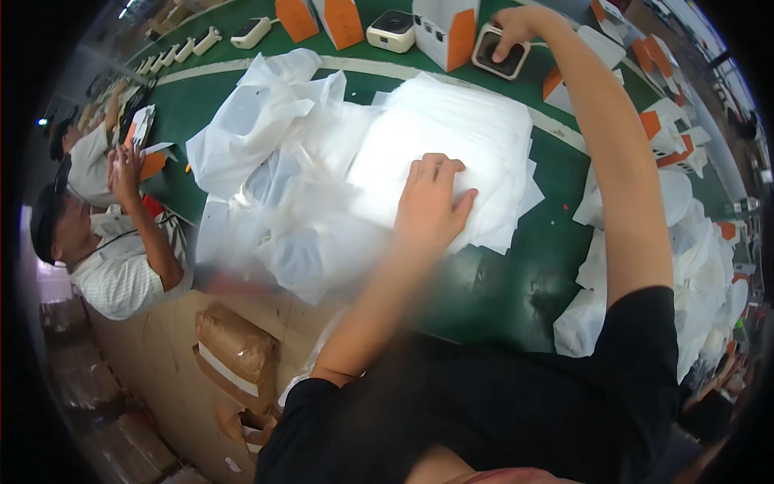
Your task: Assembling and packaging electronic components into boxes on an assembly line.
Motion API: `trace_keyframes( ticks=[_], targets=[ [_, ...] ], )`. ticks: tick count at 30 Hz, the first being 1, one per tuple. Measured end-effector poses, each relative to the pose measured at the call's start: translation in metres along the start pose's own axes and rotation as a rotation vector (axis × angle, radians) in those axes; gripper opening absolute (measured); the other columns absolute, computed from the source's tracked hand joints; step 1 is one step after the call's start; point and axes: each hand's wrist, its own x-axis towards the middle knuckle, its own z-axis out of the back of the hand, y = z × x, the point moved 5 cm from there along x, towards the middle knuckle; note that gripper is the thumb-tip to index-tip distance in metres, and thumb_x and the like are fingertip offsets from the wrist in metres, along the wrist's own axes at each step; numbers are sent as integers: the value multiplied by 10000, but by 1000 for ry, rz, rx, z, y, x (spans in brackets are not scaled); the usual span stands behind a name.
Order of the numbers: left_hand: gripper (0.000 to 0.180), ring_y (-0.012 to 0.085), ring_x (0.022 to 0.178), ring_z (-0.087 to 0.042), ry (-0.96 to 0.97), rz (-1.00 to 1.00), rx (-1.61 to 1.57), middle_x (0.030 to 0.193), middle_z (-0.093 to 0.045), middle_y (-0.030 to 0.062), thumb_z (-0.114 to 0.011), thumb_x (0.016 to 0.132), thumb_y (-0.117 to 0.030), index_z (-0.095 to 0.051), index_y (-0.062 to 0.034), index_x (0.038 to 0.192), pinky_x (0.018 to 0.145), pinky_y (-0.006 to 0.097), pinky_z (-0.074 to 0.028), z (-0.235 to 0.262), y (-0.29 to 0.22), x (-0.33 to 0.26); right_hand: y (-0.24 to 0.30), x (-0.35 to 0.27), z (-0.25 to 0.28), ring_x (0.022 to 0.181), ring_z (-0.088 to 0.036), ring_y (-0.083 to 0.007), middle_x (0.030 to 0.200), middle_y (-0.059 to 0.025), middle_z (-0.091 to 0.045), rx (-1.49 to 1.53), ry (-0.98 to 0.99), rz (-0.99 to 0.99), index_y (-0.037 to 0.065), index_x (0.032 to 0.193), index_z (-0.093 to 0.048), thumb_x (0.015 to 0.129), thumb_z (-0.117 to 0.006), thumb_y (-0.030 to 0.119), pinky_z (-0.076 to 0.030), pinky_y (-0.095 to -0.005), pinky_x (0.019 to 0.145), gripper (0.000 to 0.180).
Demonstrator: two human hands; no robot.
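My left hand (pixel 434 198) lies on a stack of thin white sheets or flat bags (pixel 484 121), its thumb spread away and its fingers slightly bent. My right arm reaches far across the green table. There my right hand (pixel 516 31) grips a cream, rounded-square device with a dark face (pixel 486 58), the thumb pressing on that face. Just left of it stands a white and orange box (pixel 446 36), and beyond that sits a similar cream device (pixel 392 31). Crumpled translucent white bags (pixel 282 161) are heaped to the left of the stack.
More cream devices (pixel 251 32) line the far left of the green table (pixel 532 282). White and orange boxes (pixel 667 129) stand at the right, above a pile of wrapped white bags (pixel 685 274). Two people (pixel 121 258) work at the left. A brown paper package (pixel 238 351) lies below.
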Motion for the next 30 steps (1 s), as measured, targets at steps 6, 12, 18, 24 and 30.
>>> trace_keyframes(
  ticks=[6, 12, 18, 24, 30],
  targets=[
    [313, 354, 1024, -552, 41, -59, -67, 1112, -564, 148, -785, 797, -98, -632, -31, 1061, 879, 413, -483, -1, -3, 1, 27, -159, 30, 1054, -668, -303, 1193, -188, -694, 71, -358, 127, -39, 1232, -631, 732, -851, 398, -517, -370, 925, 700],
    [96, 332, 930, -597, -120, -118, -86, 986, -617, 146, -686, 875, -47, -648, -7, 954, 824, 410, -493, 0, -6, -2, 0, -317, -46, 1039, -689, -208, 1116, -118, -728, 652, -973, -60, 5, 1233, -690, 788, -849, 388, -541, -342, 888, 609],
    [74, 281, 851, -633, -181, 59, -436, 961, -651, 156, -609, 963, -65, -617, 8, 971, 783, 361, -513, 16, -25, -3, 67, -311, -218, 923, -681, -120, 1052, -79, -705, 2010, -942, 206, -9, 1187, -637, 901, -775, 283, -526, -255, 854, 431],
    [132, 223, 845, -650, -127, 148, -871, 965, -667, 151, -598, 996, -94, -617, 30, 1037, 767, 318, -521, 19, -27, -14, 115, -272, -238, 986, -672, -142, 1135, -84, -663, 2148, -706, 334, -4, 1306, -523, 889, -768, 188, -550, -299, 875, 520],
    [129, 217, 803, -640, -85, -189, -510, 953, -659, 142, -616, 978, -67, -601, 30, 1063, 744, 321, -513, 34, -64, -24, 112, -259, -244, 1035, -646, -151, 1167, -81, -632, 2009, -782, 232, 16, 1363, -471, 876, -751, 117, -543, -312, 870, 571]
  ],
)
